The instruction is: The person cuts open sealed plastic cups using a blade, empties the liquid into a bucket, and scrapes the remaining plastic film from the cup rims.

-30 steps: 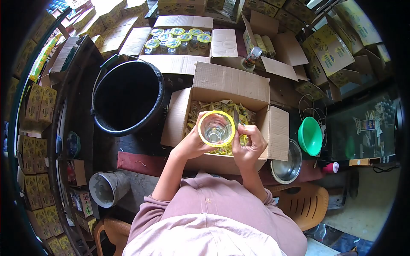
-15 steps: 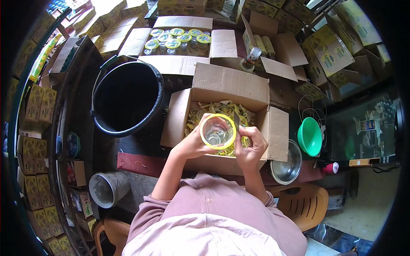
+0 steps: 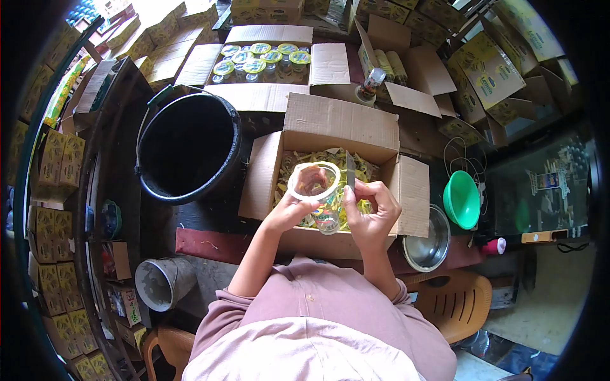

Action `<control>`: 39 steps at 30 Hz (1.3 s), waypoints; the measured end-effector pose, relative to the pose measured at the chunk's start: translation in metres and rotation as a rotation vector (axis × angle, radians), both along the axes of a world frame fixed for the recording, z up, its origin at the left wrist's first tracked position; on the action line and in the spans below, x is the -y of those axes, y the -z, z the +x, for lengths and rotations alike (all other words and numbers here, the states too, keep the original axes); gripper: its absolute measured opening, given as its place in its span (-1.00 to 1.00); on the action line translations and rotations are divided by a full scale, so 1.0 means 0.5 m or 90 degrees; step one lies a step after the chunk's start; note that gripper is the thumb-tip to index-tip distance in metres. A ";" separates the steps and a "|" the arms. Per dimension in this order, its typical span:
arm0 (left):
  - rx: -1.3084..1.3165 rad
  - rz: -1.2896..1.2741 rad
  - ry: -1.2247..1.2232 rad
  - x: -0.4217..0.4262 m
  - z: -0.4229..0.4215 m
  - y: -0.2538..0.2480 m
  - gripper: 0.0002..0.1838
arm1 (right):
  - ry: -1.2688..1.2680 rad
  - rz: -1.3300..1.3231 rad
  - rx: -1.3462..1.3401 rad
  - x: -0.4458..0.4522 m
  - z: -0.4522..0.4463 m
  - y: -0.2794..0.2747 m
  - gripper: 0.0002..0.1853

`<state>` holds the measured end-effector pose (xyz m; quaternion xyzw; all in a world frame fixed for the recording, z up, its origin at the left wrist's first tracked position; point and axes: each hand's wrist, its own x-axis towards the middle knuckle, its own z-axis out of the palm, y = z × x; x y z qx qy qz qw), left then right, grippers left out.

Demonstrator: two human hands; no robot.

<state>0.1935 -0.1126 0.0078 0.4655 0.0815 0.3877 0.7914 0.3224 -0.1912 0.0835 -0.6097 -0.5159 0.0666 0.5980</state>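
Note:
My left hand (image 3: 287, 213) is wrapped round a clear plastic cup (image 3: 327, 222), tilted so that its wide, pale rim faces up and its base points toward me. Fingers show through the cup's wall. Thumb and fingers of my right hand (image 3: 373, 208) pinch a knife (image 3: 350, 171), its blade upright beside the rim; the handle is hidden in the grip. Both hands are over an open cardboard box (image 3: 342, 124) holding a heap of yellow-green strips (image 3: 362, 166).
A big black bucket (image 3: 236, 136) stands left of the box. Behind is a carton (image 3: 251, 97) of lidded cups, with a glass jar (image 3: 370, 86) to its right. A metal bowl (image 3: 438, 254) and green bowl (image 3: 462, 200) sit at right; a grey bucket (image 3: 152, 286) is lower left.
My left hand has tipped the cup so its base swings toward me. The rim looked bright yellow before and pale now. The knife stays in my right hand, its blade more exposed.

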 end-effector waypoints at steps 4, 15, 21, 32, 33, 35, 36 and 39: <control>0.014 -0.002 0.006 0.004 0.002 -0.003 -0.36 | 0.021 0.014 0.002 -0.006 -0.009 -0.002 -0.86; 0.014 -0.042 -0.020 0.018 0.003 -0.019 -0.37 | 0.026 0.051 0.028 0.006 -0.015 -0.005 -0.88; -0.013 0.115 -0.100 0.024 0.009 -0.028 -0.32 | 0.018 0.050 0.023 0.008 -0.034 -0.011 -0.86; -0.090 0.163 -0.135 0.025 0.008 -0.038 -0.31 | 0.066 0.063 0.127 0.004 -0.038 -0.003 -0.83; -0.086 0.167 -0.142 0.025 0.010 -0.036 -0.32 | 0.076 0.061 0.138 0.004 -0.038 -0.004 -0.83; -0.079 0.174 -0.155 0.027 0.014 -0.029 -0.32 | 0.082 0.068 0.144 0.000 -0.038 0.000 -0.83; -0.094 0.179 -0.154 0.026 0.012 -0.027 -0.33 | 0.086 0.071 0.146 -0.002 -0.037 0.002 -0.83; -0.130 0.199 -0.149 0.022 0.007 -0.025 -0.33 | 0.087 0.082 0.146 -0.009 -0.033 0.005 -0.79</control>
